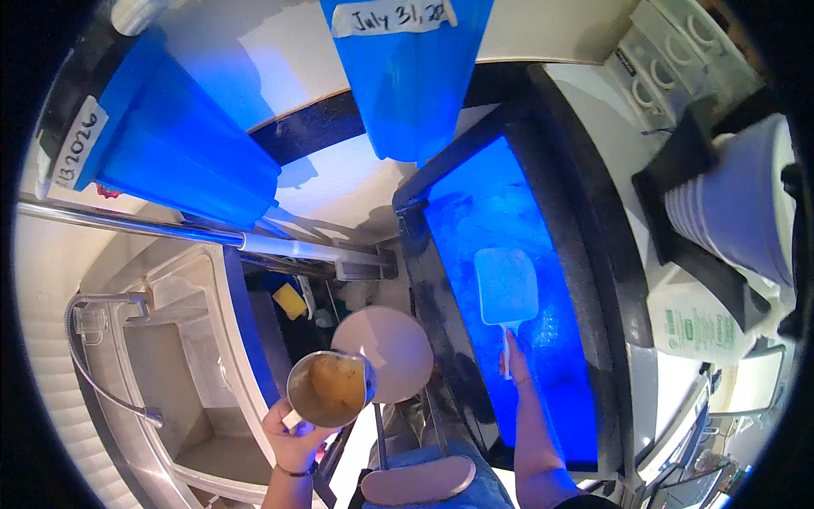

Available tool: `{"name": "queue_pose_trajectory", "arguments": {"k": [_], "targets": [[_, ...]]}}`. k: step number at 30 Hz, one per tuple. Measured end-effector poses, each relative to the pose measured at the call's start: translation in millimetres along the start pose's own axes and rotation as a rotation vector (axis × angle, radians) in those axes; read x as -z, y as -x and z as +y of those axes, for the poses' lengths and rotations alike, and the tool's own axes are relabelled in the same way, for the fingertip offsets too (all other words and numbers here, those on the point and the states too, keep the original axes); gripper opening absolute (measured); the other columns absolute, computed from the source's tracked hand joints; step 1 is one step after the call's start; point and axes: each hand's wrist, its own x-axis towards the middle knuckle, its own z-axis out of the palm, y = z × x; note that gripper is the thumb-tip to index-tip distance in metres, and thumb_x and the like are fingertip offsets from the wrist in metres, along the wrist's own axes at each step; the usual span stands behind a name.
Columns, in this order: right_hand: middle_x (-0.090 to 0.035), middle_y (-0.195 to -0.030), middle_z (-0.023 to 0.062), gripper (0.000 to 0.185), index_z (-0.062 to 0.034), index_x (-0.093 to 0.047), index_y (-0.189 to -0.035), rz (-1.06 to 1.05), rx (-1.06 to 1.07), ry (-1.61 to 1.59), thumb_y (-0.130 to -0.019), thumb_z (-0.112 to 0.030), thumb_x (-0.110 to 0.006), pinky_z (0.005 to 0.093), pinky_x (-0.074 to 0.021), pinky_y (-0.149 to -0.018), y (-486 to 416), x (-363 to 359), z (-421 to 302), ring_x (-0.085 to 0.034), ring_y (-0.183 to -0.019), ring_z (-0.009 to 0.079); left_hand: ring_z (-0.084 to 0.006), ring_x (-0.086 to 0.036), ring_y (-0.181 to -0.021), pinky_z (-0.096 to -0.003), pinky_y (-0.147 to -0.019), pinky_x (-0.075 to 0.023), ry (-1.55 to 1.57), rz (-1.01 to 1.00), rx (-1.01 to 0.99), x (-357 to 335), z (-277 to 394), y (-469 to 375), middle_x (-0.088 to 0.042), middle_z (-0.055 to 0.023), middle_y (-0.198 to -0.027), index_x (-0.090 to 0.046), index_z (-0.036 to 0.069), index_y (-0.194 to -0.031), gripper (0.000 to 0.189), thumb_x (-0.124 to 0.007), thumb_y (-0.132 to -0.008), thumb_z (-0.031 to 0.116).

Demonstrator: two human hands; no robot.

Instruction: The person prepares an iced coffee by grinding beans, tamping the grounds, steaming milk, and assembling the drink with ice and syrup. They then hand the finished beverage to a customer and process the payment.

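My left hand [296, 439] grips the handle of a metal pitcher [301, 391], held over the floor between the sink and the ice chest. Brown liquid [340, 385] shows inside it. In my right hand [518, 362] is the handle of a flat, broad ice scoop [507, 286]. The scoop's blade lies over the ice [489, 213] inside an open chest, whose dark rim [439, 305] runs along the blade's left. Blue light fills the chest. Whether the scoop carries any ice, I cannot tell.
Two blue plastic tubs [410, 83] [191, 146] with handwritten labels hang close above. At left stands a sink [159, 356] with a hose faucet [149, 417]. A metal pole [159, 226] crosses nearby. A round stool seat [381, 353] is below the pitcher. Stacked cups [731, 197] are at right.
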Motion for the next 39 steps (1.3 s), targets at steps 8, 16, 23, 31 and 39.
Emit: {"name": "queue_pose_trajectory", "arguments": {"k": [8,16,23,31,39], "targets": [[-0.049,-0.050,0.0025,0.049,-0.0082,-0.060,-0.104,0.114,-0.048,-0.101,-0.094,-0.056,-0.058,0.0301,-0.0353,-0.034,120.2,21.7,-16.5,-0.048,-0.036,0.0155,-0.0194,-0.063,-0.103,-0.0332,-0.094,-0.0486,0.371,-0.321,0.014,-52.1,-15.2,-57.7,-0.066,-0.0077,-0.112,-0.061,-0.003,-0.117,0.048,-0.081,-0.078,0.017],[-0.051,-0.054,0.0037,0.034,-0.0070,-0.057,-0.108,0.132,-0.090,-0.040,-0.099,-0.040,-0.055,0.0296,-0.0348,-0.035,275.5,46.9,-55.8,-0.047,-0.038,0.0149,-0.0095,-0.055,-0.082,-0.0275,-0.073,-0.0405,0.633,-0.497,0.038,-192.9,-33.7,-124.6,-0.058,0.0007,-0.083,-0.062,0.005,-0.079,0.014,-0.064,-0.092,0.008],[-0.055,-0.060,0.0071,0.023,-0.0051,-0.053,-0.113,0.022,-0.050,-0.178,-0.101,-0.024,-0.050,0.0290,-0.0386,-0.037,344.3,50.7,-85.1,-0.051,-0.041,0.0169,-0.0064,-0.033,-0.063,-0.0286,-0.060,-0.0250,0.292,-0.551,-0.148,-282.7,-62.7,-145.8,-0.032,0.0073,-0.064,-0.034,0.012,-0.056,0.047,-0.072,-0.084,0.010],[-0.055,-0.065,0.0046,0.022,-0.0044,-0.054,-0.113,0.079,-0.071,-0.056,-0.102,-0.023,-0.053,0.0278,-0.0402,-0.040,312.2,37.6,-91.7,-0.051,-0.043,0.0131,-0.0052,-0.033,-0.061,-0.0287,-0.054,-0.0264,0.244,-0.686,-0.025,-322.6,-121.2,-142.1,-0.037,0.0082,-0.061,-0.036,0.012,-0.057,0.049,-0.075,-0.086,0.013],[-0.056,-0.061,0.0042,0.026,-0.0042,-0.055,-0.117,0.090,-0.073,-0.102,-0.101,-0.025,-0.055,0.0255,-0.0368,-0.038,311.7,44.3,-82.6,-0.050,-0.041,0.0129,-0.0035,-0.032,-0.060,-0.0261,-0.055,-0.0276,0.257,-0.695,0.171,-333.5,-121.1,-138.6,-0.035,0.0104,-0.064,-0.033,0.016,-0.059,0.050,-0.075,-0.087,0.012]]}}
